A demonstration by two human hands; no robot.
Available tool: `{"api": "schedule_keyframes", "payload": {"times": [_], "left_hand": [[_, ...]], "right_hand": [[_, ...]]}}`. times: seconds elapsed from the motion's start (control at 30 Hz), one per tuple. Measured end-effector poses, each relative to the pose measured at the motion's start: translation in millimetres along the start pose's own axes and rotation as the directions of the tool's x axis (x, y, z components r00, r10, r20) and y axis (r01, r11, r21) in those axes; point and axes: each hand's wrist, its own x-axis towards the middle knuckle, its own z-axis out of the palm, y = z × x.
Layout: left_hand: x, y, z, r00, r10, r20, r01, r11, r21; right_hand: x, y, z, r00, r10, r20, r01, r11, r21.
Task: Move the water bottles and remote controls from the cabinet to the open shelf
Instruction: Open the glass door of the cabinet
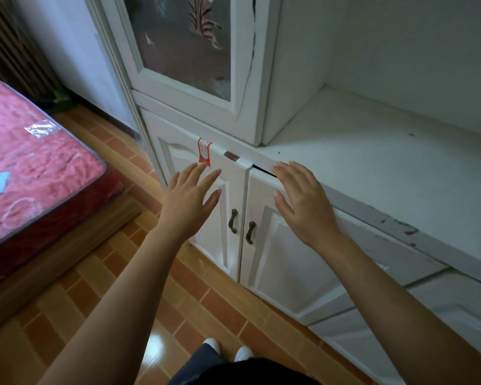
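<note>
- While both arms are stretched toward the white cabinet [261,245], its two lower doors are seen shut or nearly so, with a dark gap at the top of the right door.
- The left hand [190,198] is held flat and empty, fingers spread, in front of the left door [208,218], near a red tag [204,151].
- The right hand [300,198] is spread, gripping nothing, its fingertips at the top edge of the right door [283,273].
- Two dark handles [242,226] are seen between the hands.
- No bottles or remotes are visible; the open shelf [372,151] lies far right.

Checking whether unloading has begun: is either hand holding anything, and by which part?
Nothing is held. The left hand and right hand are open, fingers spread before the cabinet doors.
</note>
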Motion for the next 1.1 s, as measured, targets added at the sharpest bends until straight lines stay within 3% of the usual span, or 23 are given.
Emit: {"api": "schedule_keyframes", "payload": {"times": [0.37, 0.67, 1.1], "left_hand": [[75.5, 19.0, -67.1, 0.967, 0.080, -0.243, -0.081, 0.997, 0.009], [142.1, 42.5, -156.9, 0.824, 0.164, -0.543, -0.178, 0.984, 0.028], [182.3, 73.3, -228.0, 0.715, 0.236, -0.658, -0.306, 0.952, 0.009]], "right_hand": [[57.6, 2.5, -56.7, 0.979, -0.061, -0.196, 0.044, 0.995, -0.088], [120.2, -11.8, -119.1, 0.927, -0.136, -0.350, 0.086, 0.984, -0.153], [171.3, -50.8, -192.9, 0.811, -0.283, -0.511, 0.142, 0.944, -0.298]]}}
